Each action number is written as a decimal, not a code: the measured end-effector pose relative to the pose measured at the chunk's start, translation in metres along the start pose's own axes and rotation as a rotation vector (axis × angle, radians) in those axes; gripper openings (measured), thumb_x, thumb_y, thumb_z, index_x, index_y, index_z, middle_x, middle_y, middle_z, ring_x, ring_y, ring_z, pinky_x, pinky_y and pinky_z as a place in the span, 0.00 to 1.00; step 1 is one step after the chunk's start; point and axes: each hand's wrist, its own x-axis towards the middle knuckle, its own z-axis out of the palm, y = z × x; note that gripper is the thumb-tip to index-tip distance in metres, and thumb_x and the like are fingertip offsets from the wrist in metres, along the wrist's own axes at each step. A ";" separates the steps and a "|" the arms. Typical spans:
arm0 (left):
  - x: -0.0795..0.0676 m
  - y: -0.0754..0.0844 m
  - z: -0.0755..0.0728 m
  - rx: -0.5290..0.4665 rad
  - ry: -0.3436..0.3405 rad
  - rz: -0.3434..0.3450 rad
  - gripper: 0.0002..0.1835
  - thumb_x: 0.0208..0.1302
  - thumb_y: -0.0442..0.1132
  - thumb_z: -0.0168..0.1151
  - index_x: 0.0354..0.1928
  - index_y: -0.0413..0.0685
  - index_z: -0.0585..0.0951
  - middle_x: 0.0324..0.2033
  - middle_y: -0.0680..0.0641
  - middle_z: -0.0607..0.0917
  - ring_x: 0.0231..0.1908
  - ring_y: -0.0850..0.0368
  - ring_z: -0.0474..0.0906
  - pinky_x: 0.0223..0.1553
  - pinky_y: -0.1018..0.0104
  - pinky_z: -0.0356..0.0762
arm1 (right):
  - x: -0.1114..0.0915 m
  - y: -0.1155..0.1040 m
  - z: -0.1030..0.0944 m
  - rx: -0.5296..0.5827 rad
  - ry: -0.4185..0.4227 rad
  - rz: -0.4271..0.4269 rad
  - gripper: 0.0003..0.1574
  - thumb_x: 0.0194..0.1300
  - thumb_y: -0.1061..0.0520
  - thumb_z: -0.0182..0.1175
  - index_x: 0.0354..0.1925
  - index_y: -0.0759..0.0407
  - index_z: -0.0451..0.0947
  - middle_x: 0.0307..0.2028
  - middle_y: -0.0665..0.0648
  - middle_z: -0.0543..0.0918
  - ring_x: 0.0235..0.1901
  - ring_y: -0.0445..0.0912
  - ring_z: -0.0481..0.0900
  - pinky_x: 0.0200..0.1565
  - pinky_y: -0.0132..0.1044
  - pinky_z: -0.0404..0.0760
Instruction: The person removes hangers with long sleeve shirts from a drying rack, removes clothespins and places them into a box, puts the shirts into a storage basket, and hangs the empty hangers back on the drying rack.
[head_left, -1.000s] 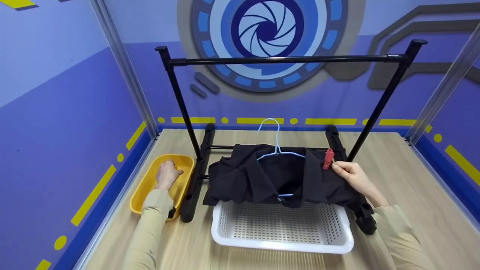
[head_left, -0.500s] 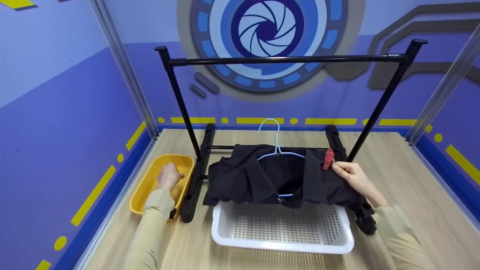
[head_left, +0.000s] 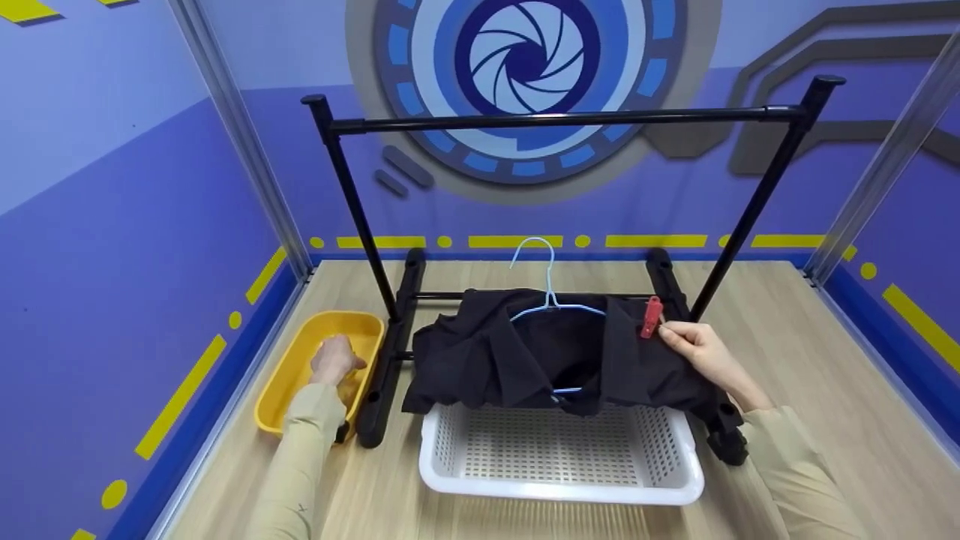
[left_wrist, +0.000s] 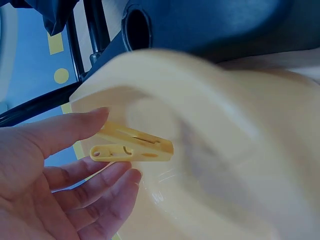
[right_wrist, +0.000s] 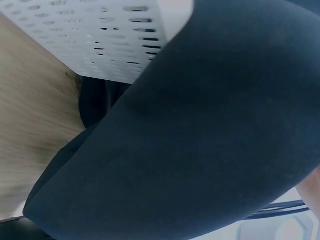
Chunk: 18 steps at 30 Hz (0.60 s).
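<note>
Inside the yellow tray (head_left: 271, 401), my left hand (head_left: 334, 361) pinches a yellow clothespin (left_wrist: 135, 146) between thumb and fingers, as the left wrist view shows. A black collared shirt (head_left: 517, 360) hangs over a light blue wire hanger (head_left: 552, 277), its hook pointing up. With thumb and fingertips, my right hand (head_left: 705, 356) pinches the shirt's shoulder at the right, beside a red clothespin (head_left: 651, 318) that stands on the cloth. Black cloth fills most of the right wrist view and hides the fingers there.
A white perforated basket (head_left: 559, 491) stands in front, partly under the shirt. The black garment rack (head_left: 570, 118) rises behind, its left foot (head_left: 379, 409) between tray and basket. Blue and purple walls (head_left: 150, 225) enclose the wooden tabletop (head_left: 832, 360).
The left hand shifts slightly within the yellow tray. The right hand keeps its place at the shirt's shoulder. The whole head view has tilted a little.
</note>
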 end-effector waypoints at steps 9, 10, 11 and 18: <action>0.000 0.001 0.002 -0.006 -0.022 0.015 0.10 0.55 0.34 0.72 0.26 0.36 0.80 0.30 0.38 0.84 0.34 0.44 0.81 0.38 0.48 0.82 | -0.001 0.002 0.000 -0.010 0.017 -0.005 0.18 0.69 0.76 0.51 0.23 0.65 0.69 0.19 0.43 0.65 0.21 0.29 0.63 0.24 0.34 0.61; 0.000 0.001 0.002 -0.004 -0.024 0.008 0.09 0.55 0.34 0.72 0.27 0.35 0.80 0.31 0.37 0.84 0.35 0.43 0.82 0.39 0.48 0.82 | -0.001 0.002 0.000 -0.010 0.015 -0.005 0.18 0.69 0.76 0.51 0.23 0.65 0.69 0.19 0.43 0.65 0.21 0.29 0.63 0.24 0.34 0.61; 0.000 0.001 0.002 -0.002 -0.028 0.004 0.09 0.55 0.34 0.72 0.29 0.35 0.81 0.33 0.36 0.85 0.36 0.42 0.83 0.40 0.48 0.82 | -0.001 0.002 0.000 -0.010 0.012 -0.003 0.18 0.69 0.76 0.51 0.23 0.65 0.69 0.19 0.44 0.64 0.21 0.29 0.63 0.24 0.35 0.60; 0.001 0.003 0.002 0.023 -0.058 -0.013 0.11 0.55 0.34 0.69 0.36 0.32 0.83 0.45 0.29 0.86 0.44 0.37 0.84 0.45 0.43 0.83 | -0.001 0.000 0.000 -0.013 -0.001 0.007 0.20 0.71 0.75 0.51 0.22 0.64 0.66 0.18 0.53 0.60 0.21 0.30 0.61 0.23 0.35 0.58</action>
